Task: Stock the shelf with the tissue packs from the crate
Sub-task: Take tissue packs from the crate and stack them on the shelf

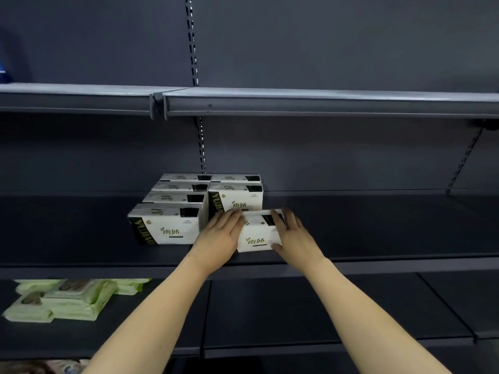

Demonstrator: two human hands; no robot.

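The light is dim and cool; my forearms and the white tissue packs (189,209) catch most of it. Around them the shelf (378,228) sinks into shadow, its edges bowed and soft.

A white tissue pack (258,233) with green Chinese lettering and a black patch on top sits tilted near the front of the dark middle shelf (378,228), held between two hands at its left and right ends. Just behind it, touching or nearly so, stands another white pack (237,199) with a black side panel, with one more behind that. To the left, a row of four matching packs (167,225) runs front to back, all upright with printed faces forward, the two rows standing side by side.
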